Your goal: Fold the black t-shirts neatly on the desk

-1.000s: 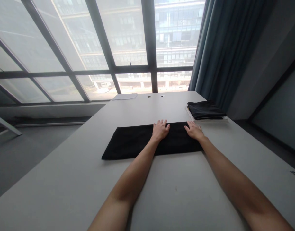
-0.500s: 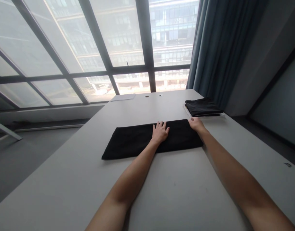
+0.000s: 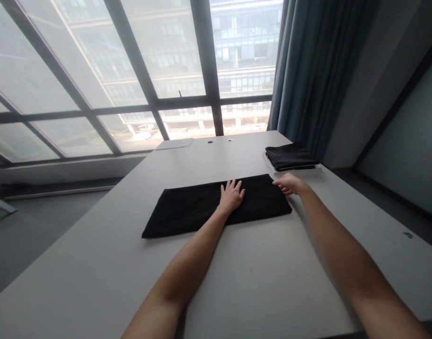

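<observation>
A folded black cloth (image 3: 191, 207) lies flat as a long strip across the white table (image 3: 223, 278). My left hand (image 3: 231, 195) rests on the cloth, palm down with fingers spread, a little right of its middle. At the cloth's right end is my right hand (image 3: 289, 184), its fingers bent together against the right edge near the far corner. The fingertips touch the edge, and whether they pinch the fabric is too small to tell.
Beyond my right hand, folded dark cloth (image 3: 290, 156) sits on a white stack (image 3: 309, 170). A paper sheet (image 3: 174, 144) lies at the table's far left, near the windows. A blue-grey curtain (image 3: 308, 84) hangs behind.
My right hand has shifted slightly down along the cloth's right edge, and its fingers show more. My left hand stays on the cloth. The whole view has moved a little.
</observation>
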The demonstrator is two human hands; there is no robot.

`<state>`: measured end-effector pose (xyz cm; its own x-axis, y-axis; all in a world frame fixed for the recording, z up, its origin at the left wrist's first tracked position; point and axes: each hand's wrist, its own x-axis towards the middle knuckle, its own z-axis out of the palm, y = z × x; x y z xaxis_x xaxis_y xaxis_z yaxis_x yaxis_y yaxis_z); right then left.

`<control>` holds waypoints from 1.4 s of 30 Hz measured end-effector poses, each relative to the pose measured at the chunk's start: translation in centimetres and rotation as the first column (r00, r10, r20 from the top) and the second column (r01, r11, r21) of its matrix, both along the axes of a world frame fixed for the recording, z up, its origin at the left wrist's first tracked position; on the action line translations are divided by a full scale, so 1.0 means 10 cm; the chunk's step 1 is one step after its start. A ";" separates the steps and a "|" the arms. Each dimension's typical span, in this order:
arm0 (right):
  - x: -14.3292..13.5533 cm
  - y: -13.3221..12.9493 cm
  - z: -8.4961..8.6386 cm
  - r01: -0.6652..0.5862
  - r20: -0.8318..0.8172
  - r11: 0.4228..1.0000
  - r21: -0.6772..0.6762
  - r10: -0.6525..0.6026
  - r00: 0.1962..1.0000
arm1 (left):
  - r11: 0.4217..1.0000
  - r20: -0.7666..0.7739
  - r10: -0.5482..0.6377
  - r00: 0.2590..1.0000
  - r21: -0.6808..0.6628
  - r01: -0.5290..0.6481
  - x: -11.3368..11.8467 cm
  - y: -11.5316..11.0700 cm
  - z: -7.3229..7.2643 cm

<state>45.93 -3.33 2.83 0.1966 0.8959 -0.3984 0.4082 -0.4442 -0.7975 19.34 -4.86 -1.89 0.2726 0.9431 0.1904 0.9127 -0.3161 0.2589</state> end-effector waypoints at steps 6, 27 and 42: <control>0.01 0.05 -0.07 -0.018 -0.015 1.000 -0.011 0.018 1.000 | 0.983 0.233 -0.167 0.958 0.117 0.143 0.20 -0.11 0.14; -0.46 -0.13 0.07 -0.394 -0.443 0.907 0.147 0.417 0.794 | 0.858 0.936 0.313 0.161 -0.352 0.374 0.40 -0.10 0.20; -0.63 -0.15 0.00 -0.243 -0.554 0.943 0.227 0.330 0.765 | 0.907 0.947 0.279 0.156 -0.314 0.280 0.34 -0.01 0.13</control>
<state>39.66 -4.87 2.79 -0.3051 0.9253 -0.2250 -0.0560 -0.2533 -0.9658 22.70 -4.92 -0.57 0.1266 0.9916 -0.0257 -0.1914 0.0498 0.9802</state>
